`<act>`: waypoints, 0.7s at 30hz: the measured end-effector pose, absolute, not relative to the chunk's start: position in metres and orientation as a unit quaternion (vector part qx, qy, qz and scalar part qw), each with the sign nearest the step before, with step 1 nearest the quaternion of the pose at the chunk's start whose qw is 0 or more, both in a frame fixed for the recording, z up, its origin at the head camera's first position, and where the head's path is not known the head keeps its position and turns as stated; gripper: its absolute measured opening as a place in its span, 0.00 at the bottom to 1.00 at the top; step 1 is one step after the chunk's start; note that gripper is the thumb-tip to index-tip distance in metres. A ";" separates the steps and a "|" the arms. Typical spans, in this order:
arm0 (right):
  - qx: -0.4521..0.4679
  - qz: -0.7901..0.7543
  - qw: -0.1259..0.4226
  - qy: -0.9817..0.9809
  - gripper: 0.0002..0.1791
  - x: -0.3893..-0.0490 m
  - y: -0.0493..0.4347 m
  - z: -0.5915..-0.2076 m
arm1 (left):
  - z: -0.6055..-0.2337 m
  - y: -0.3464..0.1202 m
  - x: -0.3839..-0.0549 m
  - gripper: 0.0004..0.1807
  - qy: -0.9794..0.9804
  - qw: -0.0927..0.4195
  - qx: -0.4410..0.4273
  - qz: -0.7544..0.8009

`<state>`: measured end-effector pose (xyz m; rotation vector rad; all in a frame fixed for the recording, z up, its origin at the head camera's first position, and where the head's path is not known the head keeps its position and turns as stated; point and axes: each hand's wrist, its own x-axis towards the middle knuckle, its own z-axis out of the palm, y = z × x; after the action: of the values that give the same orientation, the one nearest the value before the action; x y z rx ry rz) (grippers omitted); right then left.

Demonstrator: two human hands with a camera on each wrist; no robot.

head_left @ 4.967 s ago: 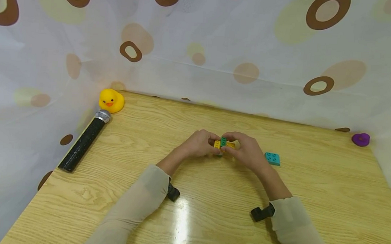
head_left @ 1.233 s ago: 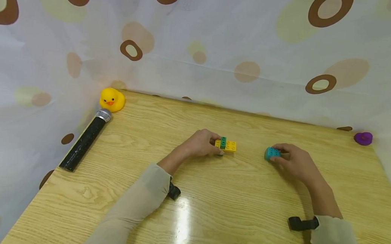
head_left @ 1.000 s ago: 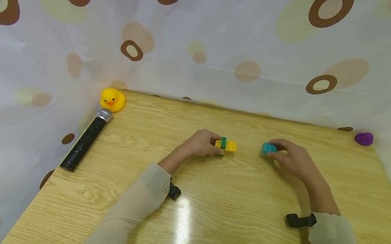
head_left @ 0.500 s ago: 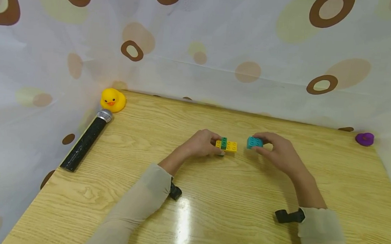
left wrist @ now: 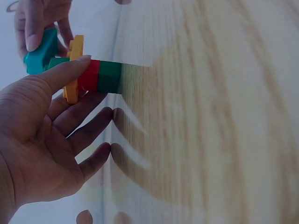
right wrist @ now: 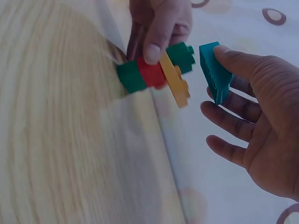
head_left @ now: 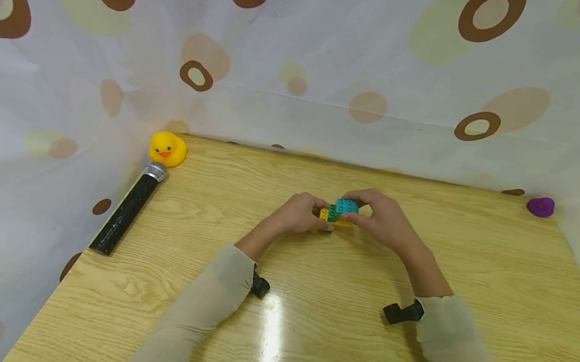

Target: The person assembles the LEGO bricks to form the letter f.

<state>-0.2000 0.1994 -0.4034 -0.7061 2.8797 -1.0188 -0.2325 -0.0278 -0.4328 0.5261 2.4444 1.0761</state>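
Note:
My left hand (head_left: 298, 212) pinches a stack of toy bricks standing on the table. In the right wrist view the stack has a green brick (right wrist: 131, 76) at the bottom, then a red brick (right wrist: 150, 71), a yellow studded plate (right wrist: 174, 80) and a narrow green brick (right wrist: 179, 56) on top. The left thumb lies against the yellow plate and red brick. Between thumb and fingers, my right hand (head_left: 383, 220) holds a teal brick (right wrist: 216, 74). It hovers over the plate's right part, beside the upper green brick, with a gap still visible in the right wrist view.
A yellow rubber duck (head_left: 168, 149) and a black microphone (head_left: 128, 209) lie on the left of the wooden table (head_left: 311, 317). A purple toy duck (head_left: 540, 207) sits at the far right. Patterned sheeting (head_left: 298, 58) hangs behind the table.
My right hand left the stack, picked the teal brick up from the table at right and carried it left over the yellow plate. My left hand stayed on the stack.

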 end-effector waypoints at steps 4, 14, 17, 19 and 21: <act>-0.236 -0.317 0.006 0.918 0.21 -0.200 0.189 -0.404 | -0.433 -0.028 -0.233 0.32 0.880 0.201 0.200 0.381; -0.228 -0.274 0.004 0.934 0.22 -0.201 0.185 -0.404 | -0.433 -0.028 -0.233 0.32 0.873 0.205 0.197 0.397; -0.230 -0.270 0.009 0.935 0.22 -0.201 0.185 -0.403 | -0.434 -0.028 -0.232 0.31 0.870 0.209 0.198 0.401; -0.230 -0.266 0.009 0.936 0.23 -0.201 0.184 -0.403 | -0.434 -0.029 -0.232 0.30 0.867 0.209 0.198 0.406; -0.230 -0.259 0.006 0.938 0.23 -0.201 0.184 -0.403 | -0.433 -0.029 -0.231 0.30 0.866 0.209 0.199 0.408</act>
<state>-0.2010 0.1835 -0.4029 -0.7205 2.9354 -0.8112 -0.2310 -0.0291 -0.4333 0.5536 2.4099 1.1353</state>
